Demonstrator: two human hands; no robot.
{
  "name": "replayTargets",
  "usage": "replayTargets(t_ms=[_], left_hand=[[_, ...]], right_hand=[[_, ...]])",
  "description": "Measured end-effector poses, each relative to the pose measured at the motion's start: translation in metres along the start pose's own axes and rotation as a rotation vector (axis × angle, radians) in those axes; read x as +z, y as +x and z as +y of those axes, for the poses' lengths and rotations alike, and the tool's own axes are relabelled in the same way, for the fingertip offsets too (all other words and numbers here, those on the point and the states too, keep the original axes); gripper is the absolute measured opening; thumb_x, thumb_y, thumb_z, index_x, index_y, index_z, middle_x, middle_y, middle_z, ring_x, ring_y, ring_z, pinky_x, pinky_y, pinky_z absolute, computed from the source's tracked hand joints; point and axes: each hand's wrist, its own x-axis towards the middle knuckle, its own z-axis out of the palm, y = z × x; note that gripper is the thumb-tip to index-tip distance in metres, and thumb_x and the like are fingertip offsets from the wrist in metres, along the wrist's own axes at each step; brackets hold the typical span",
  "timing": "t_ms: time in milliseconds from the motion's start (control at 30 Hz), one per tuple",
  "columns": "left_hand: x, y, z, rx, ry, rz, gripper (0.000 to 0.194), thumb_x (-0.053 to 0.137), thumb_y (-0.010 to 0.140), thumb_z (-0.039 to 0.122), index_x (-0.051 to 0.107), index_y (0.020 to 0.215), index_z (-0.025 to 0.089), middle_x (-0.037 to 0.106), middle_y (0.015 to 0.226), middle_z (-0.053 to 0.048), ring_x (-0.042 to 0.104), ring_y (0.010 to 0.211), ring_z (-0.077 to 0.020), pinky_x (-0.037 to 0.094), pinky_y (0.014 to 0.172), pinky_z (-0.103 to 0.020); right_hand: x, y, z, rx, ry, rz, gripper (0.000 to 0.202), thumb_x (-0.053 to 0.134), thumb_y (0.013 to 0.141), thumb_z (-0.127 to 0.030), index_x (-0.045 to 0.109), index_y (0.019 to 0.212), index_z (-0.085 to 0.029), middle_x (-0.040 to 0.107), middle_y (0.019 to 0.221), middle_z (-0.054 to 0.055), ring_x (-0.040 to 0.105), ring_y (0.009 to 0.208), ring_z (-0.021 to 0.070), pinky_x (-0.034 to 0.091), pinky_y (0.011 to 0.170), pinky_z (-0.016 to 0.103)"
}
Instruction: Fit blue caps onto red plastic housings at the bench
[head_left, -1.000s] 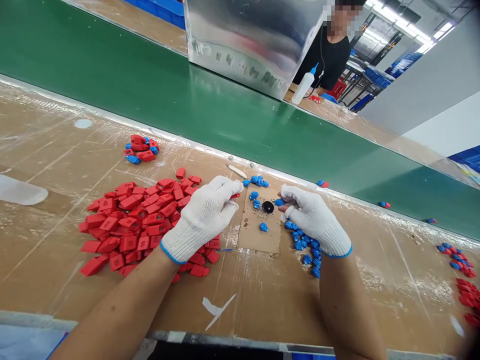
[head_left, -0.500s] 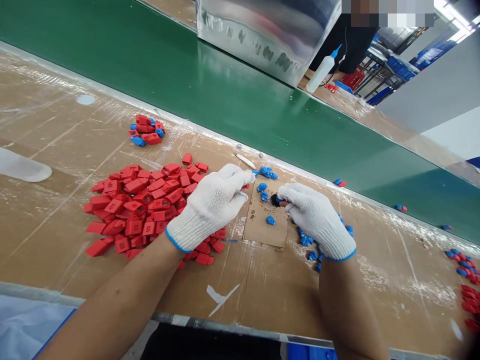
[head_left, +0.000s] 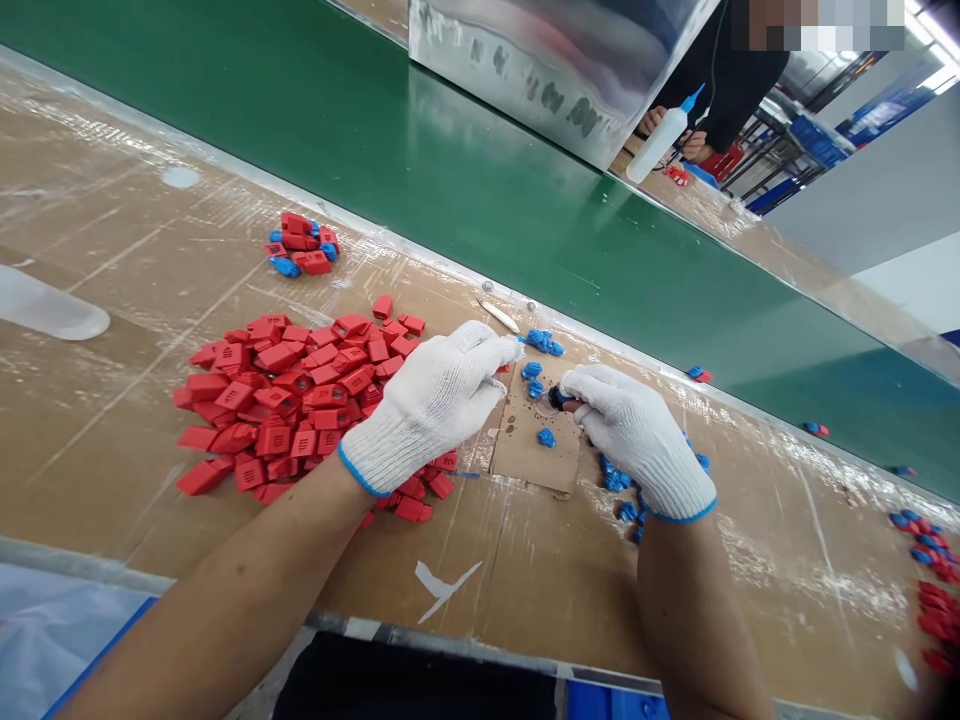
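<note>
My left hand point(head_left: 442, 400), in a white knitted glove, is closed over the right edge of a heap of red plastic parts point(head_left: 300, 400); a bit of red shows at its fingertips, mostly hidden. My right hand point(head_left: 626, 425), gloved too, pinches a small dark round piece point(head_left: 556, 398) above a cardboard sheet point(head_left: 532, 455). Small blue pieces point(head_left: 546, 438) lie on the cardboard, and more blue pieces point(head_left: 615, 474) are partly covered by my right hand. A white pen-like tool point(head_left: 499, 315) rests behind the cardboard.
A green conveyor belt point(head_left: 300, 130) runs behind the table, with a metal housing point(head_left: 525, 80) over it. Red-and-blue parts point(head_left: 304, 243) sit at the back left, others point(head_left: 926, 535) at far right. Across the belt are a person's hands and a white bottle point(head_left: 657, 145).
The view has shifted slightly. Both hands keep nearly the same poses over the table. The other person's hands now show more beside the bottle.
</note>
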Motion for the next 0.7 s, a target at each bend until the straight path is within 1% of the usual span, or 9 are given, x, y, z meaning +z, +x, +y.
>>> replayTargets(t_ms=[167, 367, 567, 700], left_hand=[[0.0014, 0.0004, -0.0008, -0.004, 0.006, 0.004, 0.038, 0.056, 0.091, 0.005, 0.073, 0.122, 0.02, 0.073, 0.113, -0.009, 0.073, 0.1, -0.0241, 0.06, 0.083, -0.036], [-0.0005, 0.0008, -0.0004, -0.008, 0.012, -0.012, 0.033, 0.056, 0.092, 0.007, 0.072, 0.117, 0.019, 0.072, 0.112, -0.009, 0.072, 0.101, -0.0241, 0.058, 0.08, -0.034], [-0.0014, 0.0012, 0.0003, -0.003, 0.023, -0.027, 0.034, 0.054, 0.093, 0.007, 0.072, 0.12, 0.019, 0.071, 0.108, -0.007, 0.071, 0.094, -0.0225, 0.058, 0.082, -0.035], [-0.0013, 0.0012, 0.0002, 0.0, 0.001, -0.022, 0.035, 0.054, 0.094, 0.007, 0.071, 0.121, 0.02, 0.071, 0.11, -0.008, 0.072, 0.099, -0.0231, 0.059, 0.084, -0.035]], right_hand=[[-0.0019, 0.0007, -0.0014, 0.002, -0.005, 0.005, 0.024, 0.047, 0.088, -0.004, 0.06, 0.089, -0.024, 0.067, 0.091, 0.004, 0.057, 0.083, 0.021, 0.039, 0.074, 0.032], [-0.0067, -0.0012, 0.002, -0.019, 0.029, 0.029, 0.022, 0.047, 0.092, -0.006, 0.056, 0.086, -0.024, 0.063, 0.088, 0.004, 0.055, 0.085, 0.0218, 0.038, 0.074, 0.032], [-0.0068, -0.0021, 0.0067, -0.022, 0.086, 0.005, 0.025, 0.044, 0.081, -0.001, 0.051, 0.085, -0.024, 0.059, 0.088, 0.003, 0.054, 0.085, 0.0214, 0.037, 0.076, 0.032], [-0.0073, -0.0004, 0.0058, -0.034, 0.117, 0.002, 0.026, 0.041, 0.081, 0.0, 0.049, 0.085, -0.025, 0.06, 0.088, 0.003, 0.053, 0.084, 0.0217, 0.038, 0.076, 0.033]])
